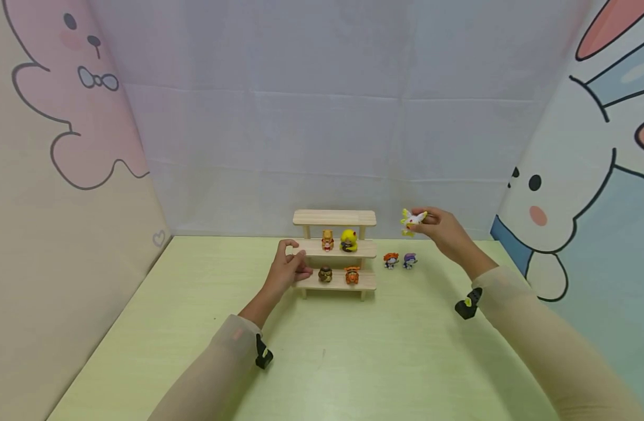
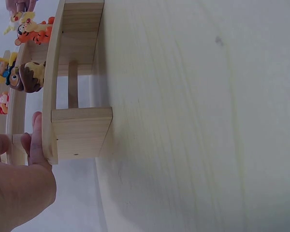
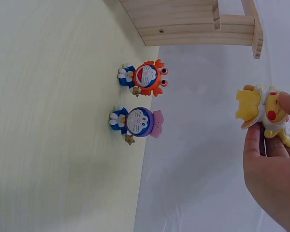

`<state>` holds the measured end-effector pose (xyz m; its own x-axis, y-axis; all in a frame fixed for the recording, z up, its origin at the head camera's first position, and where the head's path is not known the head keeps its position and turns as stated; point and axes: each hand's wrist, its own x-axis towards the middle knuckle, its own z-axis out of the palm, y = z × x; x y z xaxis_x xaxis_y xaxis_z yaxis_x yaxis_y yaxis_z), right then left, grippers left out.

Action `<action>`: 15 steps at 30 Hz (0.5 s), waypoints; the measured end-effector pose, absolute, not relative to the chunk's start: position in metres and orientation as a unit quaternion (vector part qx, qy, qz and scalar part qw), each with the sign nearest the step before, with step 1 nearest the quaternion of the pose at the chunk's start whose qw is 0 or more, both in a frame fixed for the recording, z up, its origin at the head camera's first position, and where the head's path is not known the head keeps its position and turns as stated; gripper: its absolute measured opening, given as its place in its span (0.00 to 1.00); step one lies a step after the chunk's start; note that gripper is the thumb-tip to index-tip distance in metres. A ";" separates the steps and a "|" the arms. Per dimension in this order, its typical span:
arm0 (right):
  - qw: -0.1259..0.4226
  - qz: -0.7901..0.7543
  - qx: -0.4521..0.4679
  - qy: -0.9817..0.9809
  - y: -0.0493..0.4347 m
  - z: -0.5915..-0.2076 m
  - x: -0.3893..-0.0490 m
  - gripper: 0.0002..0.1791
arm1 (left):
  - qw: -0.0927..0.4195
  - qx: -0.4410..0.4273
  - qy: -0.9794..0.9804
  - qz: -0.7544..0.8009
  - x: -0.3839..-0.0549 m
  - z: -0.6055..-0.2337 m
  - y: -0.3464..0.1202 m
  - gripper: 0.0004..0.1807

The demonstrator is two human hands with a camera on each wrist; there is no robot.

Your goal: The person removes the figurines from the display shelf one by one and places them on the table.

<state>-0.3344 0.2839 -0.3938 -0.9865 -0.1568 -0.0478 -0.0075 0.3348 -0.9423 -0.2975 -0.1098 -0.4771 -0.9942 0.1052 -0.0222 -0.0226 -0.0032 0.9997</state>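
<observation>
My right hand (image 1: 440, 228) pinches a yellow-and-white toy figurine (image 3: 272, 111) with red cheeks, raised to the right of a three-tier wooden display shelf (image 1: 335, 217). My left hand (image 1: 286, 269) is at the shelf's left end, its fingers bent around the ends of the lower boards. On the middle tier stand a small bear figurine (image 1: 328, 240) and a yellow-haired figurine (image 1: 348, 240). The bottom tier bears a brown owl figurine (image 1: 325, 274) and an orange tiger figurine (image 1: 352, 275). The top tier holds no figurine.
Right of the shelf, two blue-and-white cat figurines stand on the table (image 1: 196, 327): one with an orange crab hood (image 3: 149, 77), one with a purple hood (image 3: 139, 122). A pale cloth wall (image 1: 322, 134) rises behind, with printed panels at both sides.
</observation>
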 end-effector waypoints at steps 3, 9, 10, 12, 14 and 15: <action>0.066 -0.578 -0.052 0.812 0.290 -0.397 -0.334 0.29 | 0.046 0.027 0.703 0.709 -0.298 -0.477 -0.110 0.16; 0.063 -0.581 -0.055 0.810 0.302 -0.405 -0.335 0.30 | 0.050 0.022 0.702 0.710 -0.298 -0.478 -0.110 0.18; 0.062 -0.578 -0.056 0.812 0.304 -0.407 -0.334 0.30 | 0.051 0.022 0.702 0.710 -0.298 -0.478 -0.110 0.18; 0.061 -0.577 -0.054 0.813 0.308 -0.409 -0.334 0.30 | 0.052 0.022 0.702 0.710 -0.298 -0.478 -0.110 0.19; 0.062 -0.576 -0.051 0.813 0.312 -0.412 -0.335 0.30 | 0.054 0.022 0.701 0.711 -0.297 -0.477 -0.110 0.20; 0.064 -0.577 -0.048 0.812 0.314 -0.413 -0.335 0.30 | 0.056 0.022 0.699 0.712 -0.297 -0.477 -0.110 0.20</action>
<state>-0.3347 0.3138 -0.4132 -0.9871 -0.1524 -0.0494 -0.0034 0.3286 -0.9445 -0.2971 -0.1099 -0.4767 -0.9928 0.1102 -0.0468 -0.0488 -0.0161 0.9987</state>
